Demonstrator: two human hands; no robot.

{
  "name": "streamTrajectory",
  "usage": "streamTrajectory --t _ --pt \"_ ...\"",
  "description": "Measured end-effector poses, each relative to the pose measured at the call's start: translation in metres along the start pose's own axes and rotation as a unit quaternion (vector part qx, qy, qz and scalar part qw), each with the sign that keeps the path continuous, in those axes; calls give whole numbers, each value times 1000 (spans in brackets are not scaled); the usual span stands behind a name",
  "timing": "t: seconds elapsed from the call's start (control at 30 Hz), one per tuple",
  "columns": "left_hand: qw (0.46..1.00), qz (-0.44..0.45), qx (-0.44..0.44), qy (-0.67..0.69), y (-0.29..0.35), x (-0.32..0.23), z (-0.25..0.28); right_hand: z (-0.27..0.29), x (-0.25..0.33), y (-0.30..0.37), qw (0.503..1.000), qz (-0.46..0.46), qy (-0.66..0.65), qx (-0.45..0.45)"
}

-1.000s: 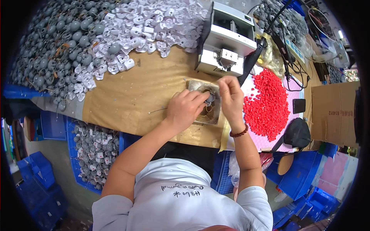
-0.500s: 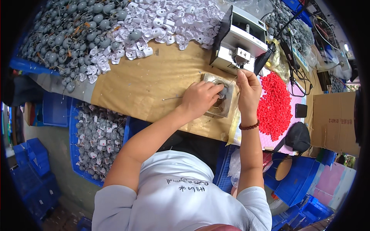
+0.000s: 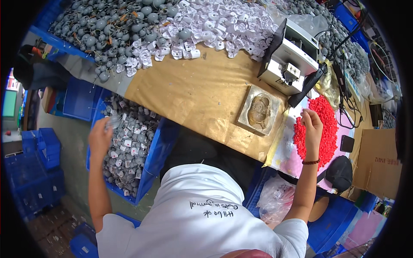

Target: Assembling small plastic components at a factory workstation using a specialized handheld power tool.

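Observation:
Out at the left, my left hand [image 3: 100, 136] hangs over the edge of a blue bin [image 3: 149, 176] heaped with grey balls and white pieces [image 3: 128, 143]. Its fingers are closed on a grey, partly see-through piece [image 3: 113, 122], blurred by motion. On the right, my right hand [image 3: 312, 123] is raised beside a pile of small red plastic parts [image 3: 325, 112]; thumb and fingertips are pinched, and whatever they hold is too small to make out. Between the hands sits a square metal block [image 3: 245, 117], its oval brown recess uncovered.
A white and black machine [image 3: 297, 45] stands behind the metal block. Grey balls with wires [image 3: 90, 41] and clear white plastic pieces [image 3: 215, 23] are heaped along the table's far side. A black phone-like slab [image 3: 347, 143], a black pouch [image 3: 340, 172] and a cardboard box [image 3: 378, 161] are at right.
My left hand has left the metal block and swung left to the bin, carrying the grey piece. My right hand has moved away from the machine, toward the red parts.

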State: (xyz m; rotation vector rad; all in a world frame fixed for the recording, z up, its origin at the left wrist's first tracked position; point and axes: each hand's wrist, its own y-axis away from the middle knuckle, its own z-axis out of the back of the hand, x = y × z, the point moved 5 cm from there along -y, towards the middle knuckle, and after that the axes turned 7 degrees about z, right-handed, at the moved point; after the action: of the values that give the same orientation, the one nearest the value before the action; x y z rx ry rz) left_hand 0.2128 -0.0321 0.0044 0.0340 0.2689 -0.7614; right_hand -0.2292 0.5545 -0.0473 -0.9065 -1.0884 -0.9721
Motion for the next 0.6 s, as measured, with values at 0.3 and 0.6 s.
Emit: streamTrajectory --t 0.3,0.6 --pt "963 -235 -121 -57 -71 -96 -12 36 -28 8 999 -15 4 -34" --pt "902 -417 -5 -111 -166 -310 -127 37 -1 9 998 -7 53 -30"
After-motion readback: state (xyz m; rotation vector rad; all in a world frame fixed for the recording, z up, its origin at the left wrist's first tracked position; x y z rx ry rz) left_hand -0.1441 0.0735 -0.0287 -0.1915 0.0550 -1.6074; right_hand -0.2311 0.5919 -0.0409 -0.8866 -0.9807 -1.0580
